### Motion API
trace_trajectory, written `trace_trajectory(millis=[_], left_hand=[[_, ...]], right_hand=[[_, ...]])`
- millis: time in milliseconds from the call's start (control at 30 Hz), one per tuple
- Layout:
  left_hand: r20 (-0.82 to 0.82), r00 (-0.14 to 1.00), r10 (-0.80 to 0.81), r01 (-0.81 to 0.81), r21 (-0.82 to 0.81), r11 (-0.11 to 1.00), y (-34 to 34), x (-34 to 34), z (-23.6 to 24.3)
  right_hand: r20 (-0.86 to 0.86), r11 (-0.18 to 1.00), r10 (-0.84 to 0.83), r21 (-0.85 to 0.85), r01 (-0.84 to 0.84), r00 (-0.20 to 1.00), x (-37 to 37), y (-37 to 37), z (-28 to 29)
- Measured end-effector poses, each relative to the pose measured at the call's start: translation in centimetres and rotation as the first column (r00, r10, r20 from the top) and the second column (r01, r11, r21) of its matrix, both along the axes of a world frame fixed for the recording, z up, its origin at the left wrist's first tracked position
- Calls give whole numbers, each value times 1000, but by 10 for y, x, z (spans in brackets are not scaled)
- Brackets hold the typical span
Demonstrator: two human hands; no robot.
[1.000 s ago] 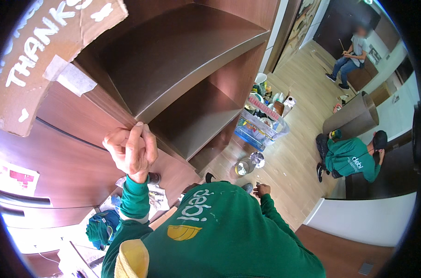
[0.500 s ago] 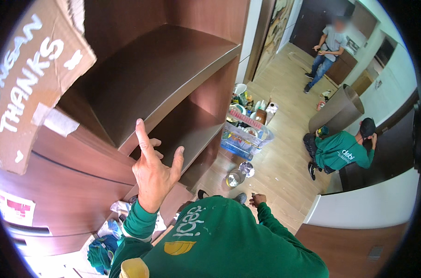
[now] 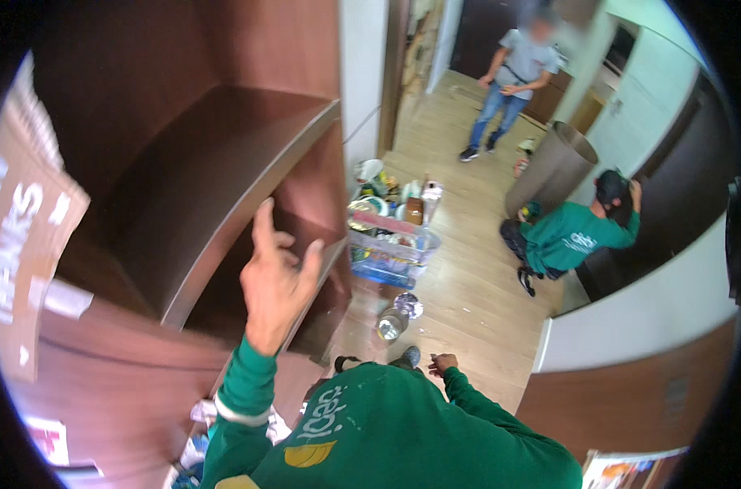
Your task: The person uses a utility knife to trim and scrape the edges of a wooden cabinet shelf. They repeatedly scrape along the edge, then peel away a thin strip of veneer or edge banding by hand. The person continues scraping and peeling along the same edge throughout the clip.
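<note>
A raised left hand hangs before the open, bare upper shelf of a dark wooden cabinet; a cardboard flap crowds the left, while a loaded plastic basket and bottles block the floor below.

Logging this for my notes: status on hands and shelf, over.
Left hand open, empty, up by brown shelf edge. Right hand low by the waist, grip unclear. Nothing between left hand and shelf.

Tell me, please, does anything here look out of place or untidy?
Yes. A full basket stands in the middle of the wooden floor, with two shiny round items lying loose beside it. The left hand is raised, open and empty, by the brown shelf.
</note>
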State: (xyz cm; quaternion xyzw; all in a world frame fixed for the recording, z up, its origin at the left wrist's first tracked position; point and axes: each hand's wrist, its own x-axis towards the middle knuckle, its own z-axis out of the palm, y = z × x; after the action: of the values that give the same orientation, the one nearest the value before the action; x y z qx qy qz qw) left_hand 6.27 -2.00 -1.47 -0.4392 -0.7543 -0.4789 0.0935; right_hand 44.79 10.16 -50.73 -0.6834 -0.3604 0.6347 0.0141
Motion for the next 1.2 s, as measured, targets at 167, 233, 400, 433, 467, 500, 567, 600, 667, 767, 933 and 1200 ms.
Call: trace_trajectory(millis=[167,233,400,433,467,500,567,600,667,767,933,1200], left_hand=[[-272,958,94,8,352,936,-51,15,11],[-459,867,197,38,453,891,-87,-1,16],[-377,646,663,-215,744,633,-135,-40,15],[-419,559,716,-237,746,622,-139,-46,16],[-416,546,727,-278,729,626,-141,-52,18],[-414,533,738,-320,709,629,-142,-57,20],[-372,536,758,-396,682,615,-140,-60,21],[-333,548,768,-435,670,601,-136,-63,20],[-255,539,803,-509,661,552,-129,-66,19],[-124,701,702,-380,768,516,-118,-73,18],[-85,721,688,-409,749,521,-117,-68,19],[-80,790,607,-330,781,531,-114,-67,11]], right_hand=[[63,997,-74,26,73,995,8,-9,19],[58,995,-97,37,95,994,11,-11,24],[131,1000,-6,-3,7,991,17,-9,32],[130,1000,8,21,-11,991,17,-6,32],[131,999,27,29,-31,991,16,-3,32],[141,999,44,25,-48,989,15,0,33],[106,997,61,48,-67,992,10,9,33],[95,995,78,46,-83,992,8,12,33],[70,984,131,111,-138,989,4,18,32],[77,996,-16,85,9,997,-2,22,29],[51,998,-22,57,19,998,-3,7,19],[35,1000,-12,23,11,999,9,-27,-1]])
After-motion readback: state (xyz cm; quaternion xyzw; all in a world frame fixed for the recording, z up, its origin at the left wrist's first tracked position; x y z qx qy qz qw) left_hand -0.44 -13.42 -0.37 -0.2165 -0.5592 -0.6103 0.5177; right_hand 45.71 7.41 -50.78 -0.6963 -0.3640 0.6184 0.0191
